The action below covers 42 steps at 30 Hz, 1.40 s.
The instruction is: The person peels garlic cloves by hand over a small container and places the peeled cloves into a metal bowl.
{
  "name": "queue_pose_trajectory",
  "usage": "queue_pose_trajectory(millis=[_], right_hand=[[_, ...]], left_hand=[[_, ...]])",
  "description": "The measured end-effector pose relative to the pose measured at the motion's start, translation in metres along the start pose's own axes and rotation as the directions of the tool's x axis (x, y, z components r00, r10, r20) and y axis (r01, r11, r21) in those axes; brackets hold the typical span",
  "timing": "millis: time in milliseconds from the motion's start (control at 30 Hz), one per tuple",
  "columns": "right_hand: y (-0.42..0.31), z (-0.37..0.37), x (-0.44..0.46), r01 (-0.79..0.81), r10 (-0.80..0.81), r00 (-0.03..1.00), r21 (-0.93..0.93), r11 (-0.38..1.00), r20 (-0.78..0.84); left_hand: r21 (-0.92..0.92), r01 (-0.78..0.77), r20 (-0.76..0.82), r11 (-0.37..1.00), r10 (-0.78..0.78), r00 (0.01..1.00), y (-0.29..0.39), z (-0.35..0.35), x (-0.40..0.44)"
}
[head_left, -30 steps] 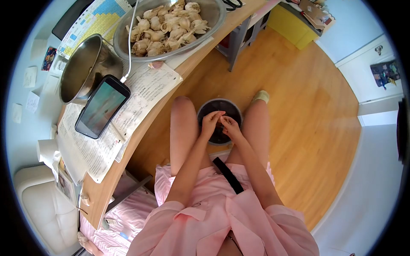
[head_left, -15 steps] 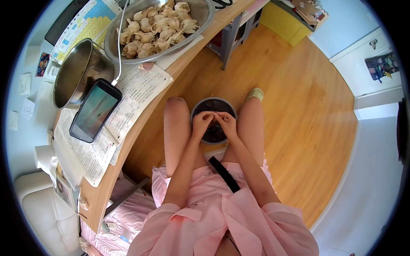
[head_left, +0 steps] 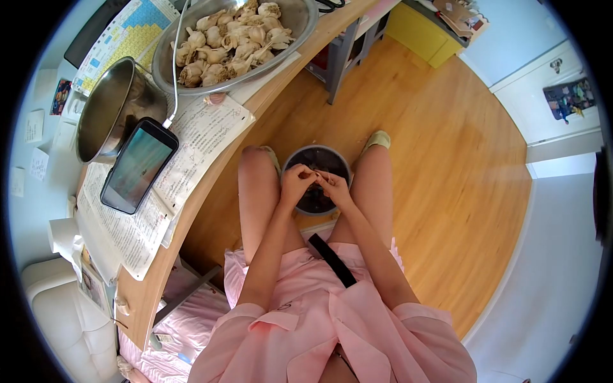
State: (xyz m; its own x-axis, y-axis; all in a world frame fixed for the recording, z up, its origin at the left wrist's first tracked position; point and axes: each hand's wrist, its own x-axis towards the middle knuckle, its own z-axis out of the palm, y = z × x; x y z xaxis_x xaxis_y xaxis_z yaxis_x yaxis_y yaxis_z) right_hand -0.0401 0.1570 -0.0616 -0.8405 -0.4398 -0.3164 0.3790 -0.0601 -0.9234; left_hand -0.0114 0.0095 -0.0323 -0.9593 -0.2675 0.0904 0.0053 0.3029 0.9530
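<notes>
Over a round grey bin (head_left: 347, 159) between the knees, my left hand (head_left: 295, 185) and my right hand (head_left: 334, 189) meet at the fingertips. Both are closed in a pinch on a small pale piece that looks like a garlic clove; the fingers hide most of it. Dark scraps lie inside the bin. Up on the desk, a wide metal basin (head_left: 311, 32) holds several garlic bulbs (head_left: 236, 43). One reddish clove (head_left: 216, 98) lies on the paper just below the basin.
On the desk (head_left: 185, 239) at left stand a deep steel pot (head_left: 105, 108) and a phone (head_left: 140, 167) with a white cable, over printed sheets (head_left: 207, 131). A yellow box (head_left: 424, 33) stands on the wooden floor (head_left: 456, 185) at the far end. A white padded chair (head_left: 70, 319) is at lower left.
My hands have shifted slightly, with the right fingers now lower and angled toward the left fingertips. The pinch stays over the bin. The whole view has moved a little.
</notes>
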Motion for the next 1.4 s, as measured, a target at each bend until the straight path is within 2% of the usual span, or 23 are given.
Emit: queue_pose_trajectory(millis=[67, 100, 167, 267, 367, 467, 567, 667, 767, 967, 1067, 1167, 1400], right_hand=[[0.000, 0.002, 0.001, 0.055, -0.058, 0.998, -0.106, 0.993, -0.031], [0.003, 0.003, 0.001, 0.184, -0.197, 0.980, -0.238, 0.954, -0.035], [0.009, 0.005, 0.002, 0.405, -0.458, 0.889, -0.484, 0.775, 0.011], [-0.005, 0.011, -0.004, 0.372, -0.457, 0.890, -0.574, 0.729, -0.003], [0.005, 0.006, 0.003, 0.345, -0.419, 0.906, -0.468, 0.814, -0.060], [-0.021, 0.009, -0.006, 0.222, -0.302, 0.942, -0.410, 0.885, -0.142], [-0.022, 0.006, -0.006, 0.112, -0.168, 0.977, -0.362, 0.926, -0.129], [-0.017, 0.006, -0.004, 0.127, -0.179, 0.977, -0.358, 0.925, -0.117], [-0.013, 0.006, -0.003, 0.209, -0.261, 0.962, -0.405, 0.890, -0.077], [-0.016, 0.001, -0.003, 0.135, -0.150, 0.988, -0.334, 0.933, -0.020], [-0.006, -0.002, -0.001, 0.160, -0.164, 0.986, -0.254, 0.954, 0.007], [-0.010, 0.000, -0.003, 0.143, -0.144, 0.989, -0.263, 0.954, 0.016], [-0.005, 0.001, -0.001, 0.158, -0.155, 0.987, -0.228, 0.961, 0.032]], left_hand=[[0.015, 0.013, 0.011, 1.000, -0.013, 1.000, -0.003, 0.000, 0.000], [0.026, 0.034, 0.001, 0.999, -0.034, 0.999, -0.005, 0.001, 0.000], [0.047, 0.076, -0.020, 0.996, -0.075, 0.997, -0.009, 0.004, -0.001], [0.028, 0.118, -0.024, 0.993, -0.117, 0.993, -0.004, 0.004, -0.002], [-0.052, 0.085, 0.008, 0.995, -0.085, 0.996, -0.001, 0.007, -0.002], [0.031, -0.017, -0.018, 0.999, 0.017, 1.000, -0.008, 0.012, -0.001], [0.027, 0.020, 0.027, 0.999, -0.021, 0.999, -0.004, 0.008, -0.001], [0.008, 0.072, 0.023, 0.997, -0.072, 0.997, -0.003, 0.007, -0.004], [-0.039, 0.165, 0.035, 0.985, -0.164, 0.986, -0.015, 0.008, -0.005], [-0.228, 0.295, 0.207, 0.928, -0.250, 0.946, -0.019, 0.003, 0.001], [-0.264, 0.322, 0.174, 0.909, -0.284, 0.943, -0.013, 0.003, 0.000], [-0.195, 0.344, 0.151, 0.918, -0.319, 0.936, -0.011, 0.001, 0.000], [-0.185, 0.392, 0.123, 0.901, -0.374, 0.919, -0.015, 0.002, 0.000]])
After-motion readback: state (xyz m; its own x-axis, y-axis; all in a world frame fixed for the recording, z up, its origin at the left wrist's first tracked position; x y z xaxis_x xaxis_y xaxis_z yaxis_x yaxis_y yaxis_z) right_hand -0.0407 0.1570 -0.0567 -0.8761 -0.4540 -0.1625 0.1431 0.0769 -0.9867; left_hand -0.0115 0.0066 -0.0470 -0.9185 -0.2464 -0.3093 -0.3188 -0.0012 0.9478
